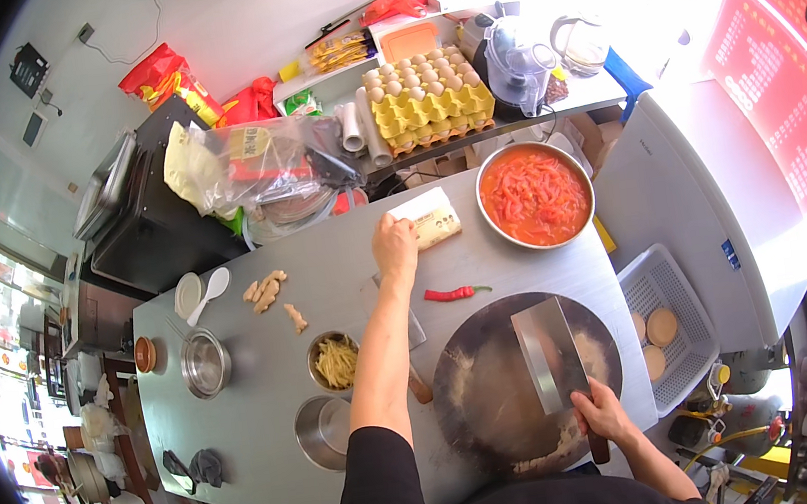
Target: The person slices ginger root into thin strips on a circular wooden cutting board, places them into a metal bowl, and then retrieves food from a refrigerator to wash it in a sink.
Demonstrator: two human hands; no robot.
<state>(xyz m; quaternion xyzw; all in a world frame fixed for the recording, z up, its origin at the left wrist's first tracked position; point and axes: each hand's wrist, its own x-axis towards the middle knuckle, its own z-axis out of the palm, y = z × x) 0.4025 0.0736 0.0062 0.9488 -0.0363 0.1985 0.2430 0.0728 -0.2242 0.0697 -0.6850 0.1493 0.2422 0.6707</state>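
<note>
My right hand (604, 412) is closed on the wooden handle of a Chinese cleaver (548, 355), whose broad blade is over a round, worn cutting board (489, 392). My left hand (395, 242) reaches across the table to a pack of paper tissues (430, 220), its fingers at the pack's left end; whether they grip it is hard to tell. Under my left forearm lies a second cleaver (415, 330), partly hidden. A red chili pepper (452, 294) lies between the pack and the board. Behind it to the right stands a metal bowl of cut tomatoes in red liquid (536, 194).
Left of my arm are a bowl of yellowish strips (336, 362), an empty metal pot (324, 434), ginger (266, 291), a white spoon (212, 294) and a steel bowl (205, 363). Stacked egg trays (432, 116) stand behind. A grey plastic basket (675, 339) is at the right edge.
</note>
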